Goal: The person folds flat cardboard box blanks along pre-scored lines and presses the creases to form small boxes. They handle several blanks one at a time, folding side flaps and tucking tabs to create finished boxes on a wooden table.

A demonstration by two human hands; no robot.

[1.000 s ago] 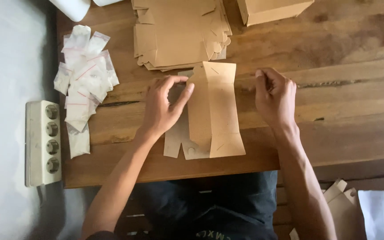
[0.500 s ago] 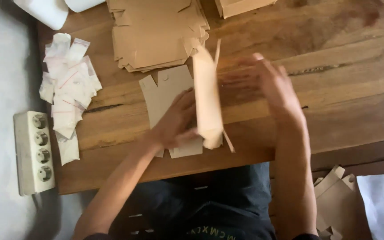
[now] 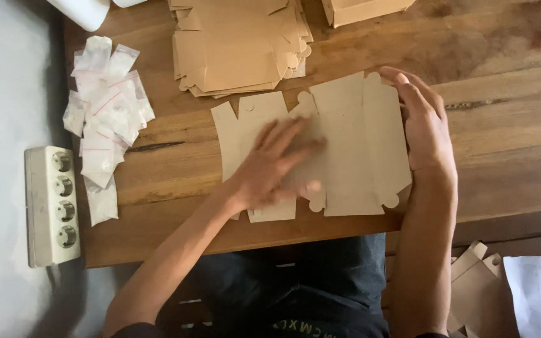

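Flat carton blank (image 3: 345, 147) is lying unfolded near the table's (image 3: 502, 125) front edge — slip risk.

You're pressing it down with your left hand (image 3: 277, 166), fingers spread flat and gripping nothing; your right hand (image 3: 424, 128) is cupping the blank's right edge, fingers curled over its far corner, not clenched. The left hand is looking blurred, so if it's sliding it could be dragging the blank over the near edge or creasing the small rounded tabs. Further out, the stack of blanks (image 3: 239, 44) is sitting just beyond — a push forward is jamming into it. Bagged sachets (image 3: 104, 112) and power strip (image 3: 51, 203) are sitting left, well apart.
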